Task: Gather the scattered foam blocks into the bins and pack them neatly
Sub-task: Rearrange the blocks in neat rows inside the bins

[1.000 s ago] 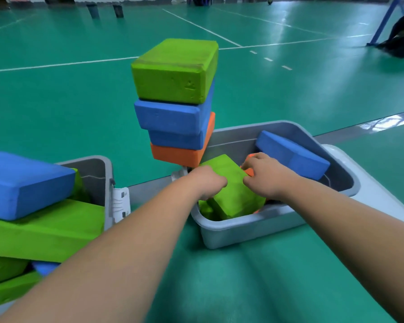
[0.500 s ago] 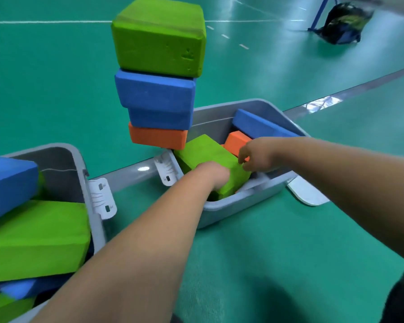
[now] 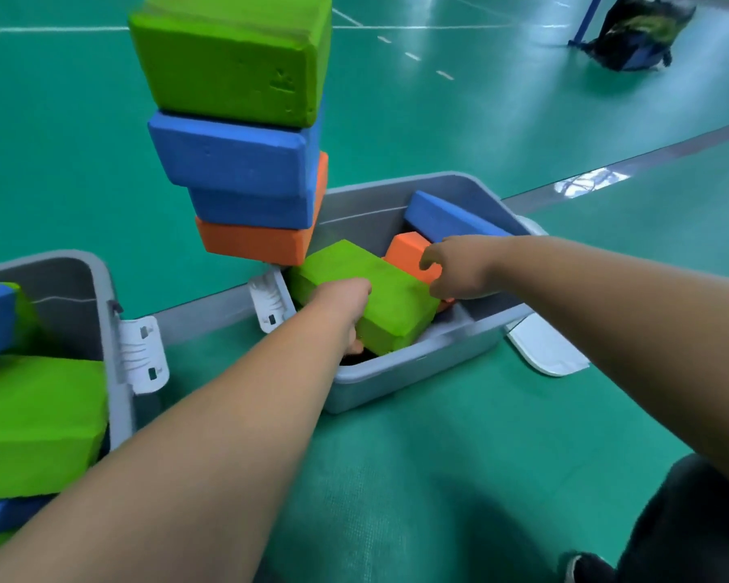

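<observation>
My left hand (image 3: 341,307) grips the near end of the green foam block (image 3: 379,296), which lies tilted inside the grey bin (image 3: 417,368). My right hand (image 3: 459,267) curls over the orange foam block (image 3: 409,252); I cannot tell whether it grasps. A blue foam block (image 3: 447,218) leans just beyond those fingers.

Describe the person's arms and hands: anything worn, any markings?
The left forearm and right forearm are bare right to the frame edge: no sleeves or cuffs show. The left hand and right hand are bare too, with no gloves, watch, band or ring visible. No markings or cables. The only clothing in view is dark fabric on a leg at lower right.
</observation>
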A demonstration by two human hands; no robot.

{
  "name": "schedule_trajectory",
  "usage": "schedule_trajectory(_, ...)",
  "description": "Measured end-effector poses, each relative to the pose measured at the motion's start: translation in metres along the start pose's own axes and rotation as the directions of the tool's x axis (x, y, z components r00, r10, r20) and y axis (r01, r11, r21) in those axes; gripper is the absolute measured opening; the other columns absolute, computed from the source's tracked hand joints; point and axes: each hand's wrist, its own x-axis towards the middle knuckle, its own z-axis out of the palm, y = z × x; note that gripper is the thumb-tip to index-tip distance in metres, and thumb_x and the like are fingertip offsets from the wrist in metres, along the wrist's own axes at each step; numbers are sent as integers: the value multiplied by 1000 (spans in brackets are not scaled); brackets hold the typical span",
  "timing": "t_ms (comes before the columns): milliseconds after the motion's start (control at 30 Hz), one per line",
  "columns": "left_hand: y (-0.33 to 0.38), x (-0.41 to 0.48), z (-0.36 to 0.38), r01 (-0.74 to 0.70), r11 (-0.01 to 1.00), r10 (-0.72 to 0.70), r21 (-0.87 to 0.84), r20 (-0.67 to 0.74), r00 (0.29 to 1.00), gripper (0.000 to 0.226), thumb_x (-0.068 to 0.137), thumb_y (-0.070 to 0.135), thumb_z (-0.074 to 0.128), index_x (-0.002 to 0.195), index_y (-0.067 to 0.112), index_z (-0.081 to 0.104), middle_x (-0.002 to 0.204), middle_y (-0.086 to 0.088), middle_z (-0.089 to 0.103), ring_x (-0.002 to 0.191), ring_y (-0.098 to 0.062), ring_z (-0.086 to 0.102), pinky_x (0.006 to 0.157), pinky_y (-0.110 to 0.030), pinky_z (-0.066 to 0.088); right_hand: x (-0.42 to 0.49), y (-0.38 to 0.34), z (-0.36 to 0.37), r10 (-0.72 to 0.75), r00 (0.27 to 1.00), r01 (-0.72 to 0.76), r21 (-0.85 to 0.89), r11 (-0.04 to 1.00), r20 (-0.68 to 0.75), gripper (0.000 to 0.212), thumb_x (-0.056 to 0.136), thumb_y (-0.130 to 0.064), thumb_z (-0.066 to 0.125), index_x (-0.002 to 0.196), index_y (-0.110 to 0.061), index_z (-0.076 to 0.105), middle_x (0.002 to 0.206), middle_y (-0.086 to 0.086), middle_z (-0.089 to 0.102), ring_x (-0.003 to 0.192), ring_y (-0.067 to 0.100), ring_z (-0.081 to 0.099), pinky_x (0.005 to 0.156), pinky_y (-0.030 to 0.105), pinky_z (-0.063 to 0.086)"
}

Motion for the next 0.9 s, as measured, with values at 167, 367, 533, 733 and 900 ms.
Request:
schedule_trajectory(167,7,-15,12,13,995,-14,-94,-14,1000,44,80,64,72,104,29,62,113,6,66,95,-17,64,54,-24,51,21,13,-6,-125,974,138,-58,989,191,88,83,-32,69,158,-46,24,151,2,48,128,29,53,103,41,45)
schedule_trajectory(367,20,-14,39,43,999,-41,7,-190,981,55,82,73,61,102,22,56,100,-5,62,81,-23,63,63,-32,55,31,41,-11,-401,894,405,21,914,199,94,82,-29,76,158,-42,23,146,-4,51,126,23,54,107,40,44)
schedule_trajectory(533,27,-29,48,142,960,-152,-239,-24,988,45,90,55,55,116,17,58,95,-12,69,82,-29,69,67,-43,57,46,65,16,-577,815,572,-85,816,-54,116,70,-60,81,161,-38,12,150,6,38,134,33,45,112,43,39)
schedule_trajectory(733,21,-37,48,207,931,-211,-300,18,977,44,89,53,49,110,16,61,79,-10,69,60,-27,69,66,-34,58,62,82,32,-684,712,672,-131,729,-159,119,64,-62,78,157,-47,6,161,-2,27,144,33,34,116,51,32)
schedule_trajectory(900,38,-57,40,223,921,-208,-319,82,975,51,90,59,45,91,13,66,78,-10,63,65,-23,62,57,-23,53,59,78,2,-710,610,747,-46,664,-352,88,59,-57,67,140,-42,34,128,-7,47,120,26,46,100,50,43)
